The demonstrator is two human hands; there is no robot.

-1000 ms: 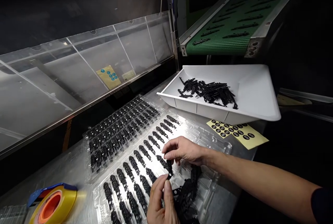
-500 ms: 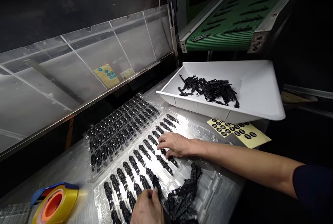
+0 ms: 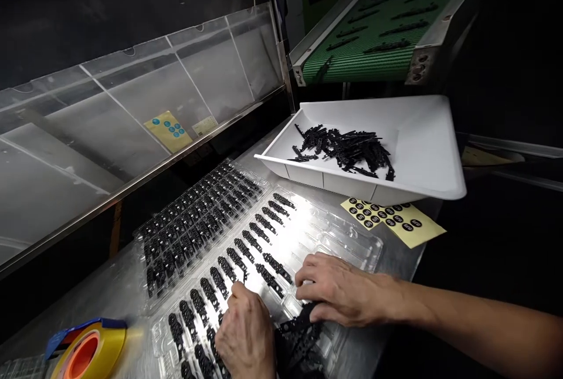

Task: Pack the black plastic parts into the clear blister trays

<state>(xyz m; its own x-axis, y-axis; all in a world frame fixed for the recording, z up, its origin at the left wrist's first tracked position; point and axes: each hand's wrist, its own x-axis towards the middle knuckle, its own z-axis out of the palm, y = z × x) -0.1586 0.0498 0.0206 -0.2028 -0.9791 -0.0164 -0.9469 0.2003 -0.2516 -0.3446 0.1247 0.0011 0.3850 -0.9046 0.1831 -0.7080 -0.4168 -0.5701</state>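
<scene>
A clear blister tray [image 3: 338,238] lies in front of me, with rows of small black plastic parts [image 3: 264,232] seated in its pockets. My left hand [image 3: 246,332] is low over the tray's near rows, fingertips pinched on a black part [image 3: 244,277] at a pocket. My right hand [image 3: 341,291] lies palm down, its fingers curled onto a loose pile of the same black parts [image 3: 299,338] on the tray's near right. The fingers hide whether it grips any.
A second, filled blister tray [image 3: 193,220] lies behind to the left. A white bin [image 3: 422,150] holding loose black parts [image 3: 347,150] sits under a green conveyor [image 3: 378,33]. A yellow sticker sheet [image 3: 396,220], a tape roll [image 3: 88,349] and a clear guard panel [image 3: 132,115] are nearby.
My right hand drew back from the tray's middle rows to the loose pile. My left hand moved up and left to a pocket. The view shifted slightly right.
</scene>
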